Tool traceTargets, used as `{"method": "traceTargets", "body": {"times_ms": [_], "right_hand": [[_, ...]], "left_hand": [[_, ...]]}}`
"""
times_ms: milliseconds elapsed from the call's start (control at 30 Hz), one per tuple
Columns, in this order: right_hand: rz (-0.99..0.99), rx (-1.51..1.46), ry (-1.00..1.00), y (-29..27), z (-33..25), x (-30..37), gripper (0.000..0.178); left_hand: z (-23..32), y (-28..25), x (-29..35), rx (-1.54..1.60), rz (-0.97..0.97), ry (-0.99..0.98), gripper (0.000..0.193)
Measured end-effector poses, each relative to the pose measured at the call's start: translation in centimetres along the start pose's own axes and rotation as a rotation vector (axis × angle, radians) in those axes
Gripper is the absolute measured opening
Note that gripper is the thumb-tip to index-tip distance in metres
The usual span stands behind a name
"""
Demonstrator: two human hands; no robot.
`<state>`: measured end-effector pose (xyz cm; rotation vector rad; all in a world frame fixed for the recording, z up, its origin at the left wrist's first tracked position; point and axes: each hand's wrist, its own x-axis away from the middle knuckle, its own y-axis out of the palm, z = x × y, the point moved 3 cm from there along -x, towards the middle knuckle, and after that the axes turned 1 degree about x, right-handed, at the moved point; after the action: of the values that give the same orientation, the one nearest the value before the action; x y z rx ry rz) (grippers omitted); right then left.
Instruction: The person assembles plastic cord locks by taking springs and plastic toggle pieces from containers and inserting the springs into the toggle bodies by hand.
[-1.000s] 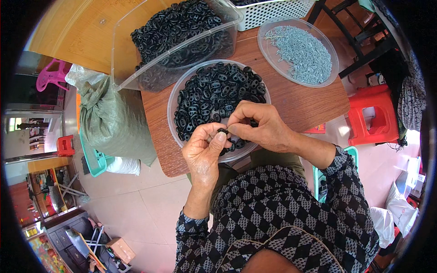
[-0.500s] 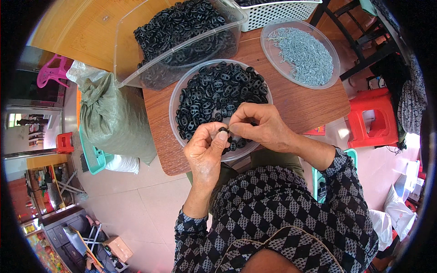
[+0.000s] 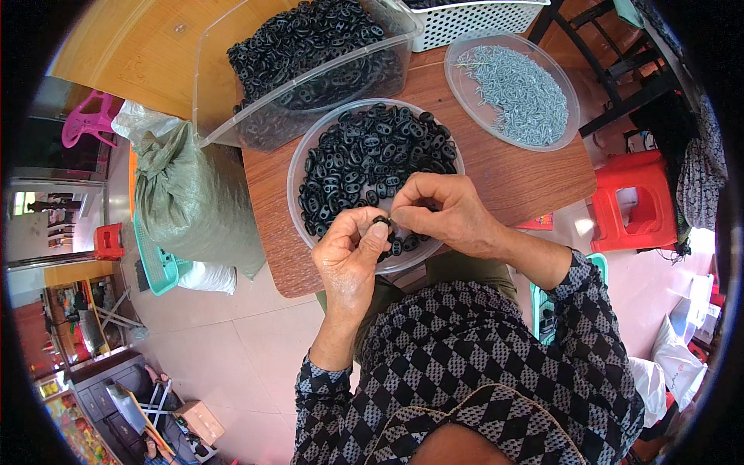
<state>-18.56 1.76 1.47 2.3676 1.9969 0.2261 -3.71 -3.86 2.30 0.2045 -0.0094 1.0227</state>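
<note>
Between thumb and fingers, my left hand (image 3: 346, 256) pinches a small black oval piece (image 3: 382, 222), apparently one of the two-holed kind. My right hand (image 3: 457, 221) is closed with thumb and forefinger pressed together just right of that piece; whatever sits in its fingertips is too small to make out. Both hands are over the near part of a round clear tray (image 3: 294, 186) heaped with loose black two-holed oval pieces (image 3: 372, 147). Farther right, a round clear plastic lid or dish (image 3: 459, 97) bears a pile of small silver screw-like pins (image 3: 523, 93).
A clear bin (image 3: 209, 85) of similar black pieces and a white perforated basket (image 3: 473, 27) stand at the back of the brown wooden table (image 3: 271, 248). Left of it slumps a green woven sack (image 3: 194, 201). At right are a red stool (image 3: 632, 198) and black chair (image 3: 612, 70).
My right hand has shifted very slightly at the fingertips. Otherwise both hands keep the same hold over the tray.
</note>
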Motion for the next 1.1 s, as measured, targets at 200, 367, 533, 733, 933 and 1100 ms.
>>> {"method": "traceTargets", "body": {"times_ms": [200, 367, 533, 733, 933, 1100], "right_hand": [[0.002, 0.042, -0.014, -0.1, 0.2, 0.0, 0.006], [0.003, 0.086, -0.043, 0.2, 0.1, 0.0, 0.005], [0.032, 0.187, -0.15, 0.3, 0.3, -0.1, 0.005], [0.077, 0.248, -0.266, 0.8, 0.3, -0.1, 0.007], [0.086, 0.384, -0.438, 0.9, 0.6, -0.6, 0.007], [0.086, 0.445, -0.499, 1.0, 0.1, -1.4, 0.01]], "left_hand": [[-0.3, 0.0, 0.0, -0.034, -0.009, 0.0, 0.012], [-0.3, -0.1, 0.1, -0.123, -0.007, 0.067, 0.011], [-0.5, 0.0, 0.1, -0.247, 0.024, 0.138, 0.011], [-0.6, 0.3, 0.4, -0.261, 0.082, 0.176, 0.01], [-0.7, 0.6, 0.1, -0.176, 0.114, 0.193, 0.008], [-0.7, 0.2, -0.3, -0.145, 0.12, 0.189, 0.009]]}}
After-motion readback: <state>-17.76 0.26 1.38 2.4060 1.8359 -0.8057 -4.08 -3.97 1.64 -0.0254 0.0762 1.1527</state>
